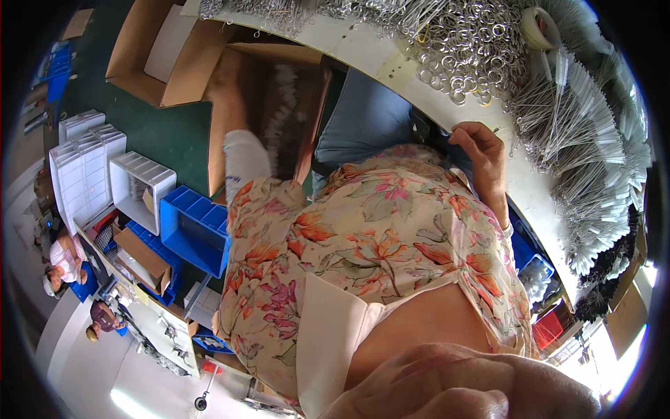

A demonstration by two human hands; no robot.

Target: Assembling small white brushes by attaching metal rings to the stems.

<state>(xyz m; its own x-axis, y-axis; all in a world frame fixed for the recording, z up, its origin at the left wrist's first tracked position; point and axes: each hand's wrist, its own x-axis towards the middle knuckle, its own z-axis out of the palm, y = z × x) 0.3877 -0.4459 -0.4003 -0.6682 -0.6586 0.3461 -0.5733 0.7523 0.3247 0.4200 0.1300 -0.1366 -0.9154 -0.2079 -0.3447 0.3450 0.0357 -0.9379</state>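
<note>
My left hand (225, 80), smeared by motion, is at the side of an open cardboard box (310, 59) on my left. Its fingers cannot be made out. Inside that box a blurred whitish, bristly strand (283, 101) shows. My right hand (483, 148) is at the edge of the white table (391, 59), fingers curled and thumb against the forefinger. What it pinches, if anything, is too small to name. Close by lie a heap of metal rings (474, 52) and a large pile of wire-handled brushes (579, 119) with pale bristles.
A roll of tape (541, 28) sits among the brushes. Another open cardboard box (157, 52) stands at the far left. White crates (143, 188) and a blue crate (195, 230) are on the green floor (150, 136). Two people (105, 318) work in the background.
</note>
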